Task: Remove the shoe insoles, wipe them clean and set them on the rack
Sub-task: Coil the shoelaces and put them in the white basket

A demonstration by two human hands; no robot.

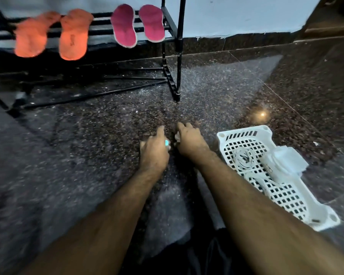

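Insoles were nowhere near the hands at this moment; all four hung up on the rack, so the work in hand looked like tidying after the wiping. The right hand [189, 138] reached low over the dark speckled floor [99, 135] with its fingers curled over a small crumpled white wad [177, 136] — probably the wipe, though too little showed to be sure. The left hand [154, 149] lay just beside it, knuckles up, fingers bent around something small with a turquoise end [167, 143]; what that object was could not be told, nor quite how tightly it was held. Both forearms stretched forward together, which suited gathering small leftovers from the floor rather than handling a shoe. To the right of the right arm lay a white perforated tray [286, 195] flat on the floor, a coiled white cord [244, 156] and a pale blocky thing resting on it, kept within easy reach. Farther out, at the upper left, stood the black metal rack [179, 56]. Across its bars lay the orange insoles [52, 34] side by side and, to their right, the pink insoles [137, 24] — draped over the rails with toes hanging toward the viewer, likely so air could reach both faces. No shoes were in view.
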